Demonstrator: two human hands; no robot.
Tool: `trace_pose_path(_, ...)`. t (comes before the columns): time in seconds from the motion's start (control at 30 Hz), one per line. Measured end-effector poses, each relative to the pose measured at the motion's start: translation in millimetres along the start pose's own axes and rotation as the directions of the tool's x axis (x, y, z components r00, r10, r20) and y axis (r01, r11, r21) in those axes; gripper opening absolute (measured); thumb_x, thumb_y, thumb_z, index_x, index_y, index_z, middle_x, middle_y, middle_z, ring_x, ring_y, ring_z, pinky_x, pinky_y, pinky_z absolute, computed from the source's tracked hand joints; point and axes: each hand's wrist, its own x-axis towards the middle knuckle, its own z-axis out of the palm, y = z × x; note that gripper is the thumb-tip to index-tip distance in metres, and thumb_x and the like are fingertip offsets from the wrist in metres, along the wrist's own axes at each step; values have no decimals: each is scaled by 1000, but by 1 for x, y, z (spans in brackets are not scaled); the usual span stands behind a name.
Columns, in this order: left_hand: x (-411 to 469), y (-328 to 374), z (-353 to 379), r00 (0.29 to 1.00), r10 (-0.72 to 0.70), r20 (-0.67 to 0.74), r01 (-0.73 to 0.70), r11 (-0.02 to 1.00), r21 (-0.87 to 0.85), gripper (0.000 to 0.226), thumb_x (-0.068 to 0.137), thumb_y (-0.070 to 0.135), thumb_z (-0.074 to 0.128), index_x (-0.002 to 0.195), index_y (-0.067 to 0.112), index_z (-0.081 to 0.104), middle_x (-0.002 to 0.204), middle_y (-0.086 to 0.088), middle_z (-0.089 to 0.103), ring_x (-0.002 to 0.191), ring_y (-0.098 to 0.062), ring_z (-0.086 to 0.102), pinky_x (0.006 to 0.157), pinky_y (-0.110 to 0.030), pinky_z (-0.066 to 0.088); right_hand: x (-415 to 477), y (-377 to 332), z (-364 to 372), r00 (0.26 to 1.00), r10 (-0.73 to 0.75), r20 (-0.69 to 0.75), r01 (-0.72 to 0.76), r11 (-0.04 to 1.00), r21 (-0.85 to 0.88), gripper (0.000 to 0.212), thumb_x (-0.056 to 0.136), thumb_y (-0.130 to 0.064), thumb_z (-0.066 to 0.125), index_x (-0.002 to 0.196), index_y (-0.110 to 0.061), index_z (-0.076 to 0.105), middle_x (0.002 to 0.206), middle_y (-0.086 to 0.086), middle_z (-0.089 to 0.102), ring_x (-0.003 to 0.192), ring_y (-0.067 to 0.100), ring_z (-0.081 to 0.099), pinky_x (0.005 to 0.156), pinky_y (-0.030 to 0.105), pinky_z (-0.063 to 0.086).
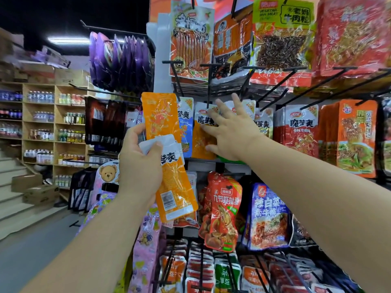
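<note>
Two glossy orange packets (160, 117), one showing barcode, in left hand (137, 166).

shelving: wooden units (39, 115) stocked with bottles, left wall | stairs: pale steps (10, 166) at far left, cardboard boxes (40, 193) beside them | floor: plain grey (31, 256) | light: one bright tube (68, 40) on dark ceiling

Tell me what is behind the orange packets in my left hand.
Behind the orange packets held by the left hand, a blue packet hangs from a hook, its left side covered. Anything further behind is hidden.
</note>
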Motion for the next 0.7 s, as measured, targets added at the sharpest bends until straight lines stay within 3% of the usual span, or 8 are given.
trace_pose_path(0.4, 0, 3, 1, 1000, 2, -13, -2, 1000, -7, 43, 105, 10, 58, 111, 52, 57, 123, -2, 68, 95, -27, 74, 68, -48, 64, 12, -5, -2, 999, 25, 33, -24, 999, -39, 71, 100, -73, 17, 163, -41, 15, 173, 5, 10, 157, 42, -10, 114, 77, -13)
trace_pose_path(0.57, -2, 7, 2, 1000, 6, -10, -6, 1000, 14, 39, 105, 10, 59, 124, 44, 57, 128, -3, 67, 99, -32, 72, 75, -63, 61, 3, -3, -4, 999, -2, 34, 2, 1000, 0, 67, 103, -68, 17, 163, -37, 18, 173, 5, 11, 159, 37, -10, 116, 74, -14)
trace_pose_path(0.63, -4, 14, 2, 1000, 16, -14, -16, 1000, -12, 39, 103, 12, 61, 120, 48, 58, 131, -6, 66, 103, -36, 70, 79, -67, 59, -3, -6, -12, 998, 8, -56, -1, 992, 130, 61, 107, -57, 24, 161, -30, 27, 169, 8, 26, 159, 35, 4, 123, 68, -4)
trace_pose_path(0.7, -5, 23, 2, 999, 36, -30, -37, 999, -18, 37, 95, 24, 66, 113, 56, 60, 133, -8, 65, 113, -37, 67, 87, -68, 57, -13, -13, -24, 965, 89, -245, 14, 921, 388, 47, 109, -43, 36, 147, -19, 51, 147, 11, 54, 146, 37, 37, 120, 53, 25)
